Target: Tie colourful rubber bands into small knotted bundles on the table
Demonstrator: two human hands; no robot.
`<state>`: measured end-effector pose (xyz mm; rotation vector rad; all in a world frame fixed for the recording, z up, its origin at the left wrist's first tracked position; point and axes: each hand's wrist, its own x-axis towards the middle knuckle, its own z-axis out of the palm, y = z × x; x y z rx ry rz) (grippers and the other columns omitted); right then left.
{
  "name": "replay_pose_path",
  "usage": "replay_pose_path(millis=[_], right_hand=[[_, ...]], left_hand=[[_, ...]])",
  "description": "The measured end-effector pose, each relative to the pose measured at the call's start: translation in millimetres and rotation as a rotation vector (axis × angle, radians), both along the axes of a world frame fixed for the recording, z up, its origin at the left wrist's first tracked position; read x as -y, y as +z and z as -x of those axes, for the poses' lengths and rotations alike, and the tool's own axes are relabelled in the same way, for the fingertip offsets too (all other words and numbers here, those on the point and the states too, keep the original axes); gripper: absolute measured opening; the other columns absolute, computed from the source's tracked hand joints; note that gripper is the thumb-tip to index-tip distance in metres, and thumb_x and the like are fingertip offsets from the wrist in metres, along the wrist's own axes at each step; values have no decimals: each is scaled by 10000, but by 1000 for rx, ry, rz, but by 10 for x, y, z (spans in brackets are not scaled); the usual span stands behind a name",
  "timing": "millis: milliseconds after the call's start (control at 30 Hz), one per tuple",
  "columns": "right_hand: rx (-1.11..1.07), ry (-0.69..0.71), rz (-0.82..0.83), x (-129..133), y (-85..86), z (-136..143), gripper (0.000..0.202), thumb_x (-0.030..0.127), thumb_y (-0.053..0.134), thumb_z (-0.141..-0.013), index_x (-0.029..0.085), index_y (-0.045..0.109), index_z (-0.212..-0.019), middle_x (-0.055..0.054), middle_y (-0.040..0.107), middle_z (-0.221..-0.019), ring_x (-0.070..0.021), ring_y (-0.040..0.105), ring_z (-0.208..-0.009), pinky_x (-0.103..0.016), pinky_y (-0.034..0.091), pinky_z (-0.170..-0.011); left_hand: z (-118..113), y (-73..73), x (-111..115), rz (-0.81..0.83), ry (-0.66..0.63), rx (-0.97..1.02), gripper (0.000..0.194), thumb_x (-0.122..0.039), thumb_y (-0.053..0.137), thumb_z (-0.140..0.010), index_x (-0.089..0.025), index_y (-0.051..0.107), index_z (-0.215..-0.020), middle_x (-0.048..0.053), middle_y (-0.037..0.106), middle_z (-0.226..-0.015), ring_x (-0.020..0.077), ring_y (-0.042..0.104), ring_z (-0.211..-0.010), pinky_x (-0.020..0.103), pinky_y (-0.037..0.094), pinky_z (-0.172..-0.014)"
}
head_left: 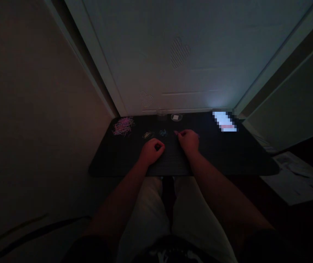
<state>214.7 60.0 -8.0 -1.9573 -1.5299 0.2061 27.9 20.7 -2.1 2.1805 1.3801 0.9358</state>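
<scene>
The right hand [189,141] bends its fingers at pink strands [175,132], just before twelve o'clock on the tabletop [227,157]; the left hand [152,150] curls at eight. Neither grip can be told, nor the strands' long axis or pointing. Blue [163,133] and yellow clusters [147,135] already lie apart; a large mixed pile [123,126] is left at ten.

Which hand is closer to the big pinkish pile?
Left. The left hand is in front and right of the pile; the right hand is farther to the right.
</scene>
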Motion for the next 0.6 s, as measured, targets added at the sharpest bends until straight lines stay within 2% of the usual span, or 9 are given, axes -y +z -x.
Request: replay_pose_path(millis=[233, 400, 467, 600], right_hand=[[26, 25, -6, 47, -1, -5, 234, 342, 531, -763, 177, 698, -761, -88, 683, -813, -190, 598, -711, -287, 434, -649], [-56, 49, -54, 93, 16, -24, 210, 273, 480, -775, 160, 656, -789, -82, 664, -778, -185, 579, -704, -287, 428, -656], [-79, 52, -70, 101, 14, -33, 217, 256, 456, -788, 156, 644, -826, -83, 660, -780, -186, 578, -711, -290, 427, -668], [-102, 99, -53, 124, 9, -38, 229, 235, 430, -801, 165, 638, -867, -77, 665, -821, -183, 579, -732, -288, 425, -684]], left_hand=[[0, -13, 5, -13, 11, 11, 103, -255, 550, -778, -181, 621, -786, 20, 627, -819, 134, 570, -766, 265, 453, -697], [18, -36, -28, -42, 237, 49, 111, -210, 521, -783, -172, 618, -820, 31, 633, -826, 146, 577, -770, 285, 467, -733], [25, -42, -42, -46, 286, 52, 146, -173, 490, -787, -171, 624, -845, 36, 639, -855, 153, 582, -803, 294, 469, -766], [27, -48, -49, -2, 204, -32, 218, -130, 468, -775, -191, 654, -871, 34, 649, -897, 163, 588, -856, 307, 470, -809]])
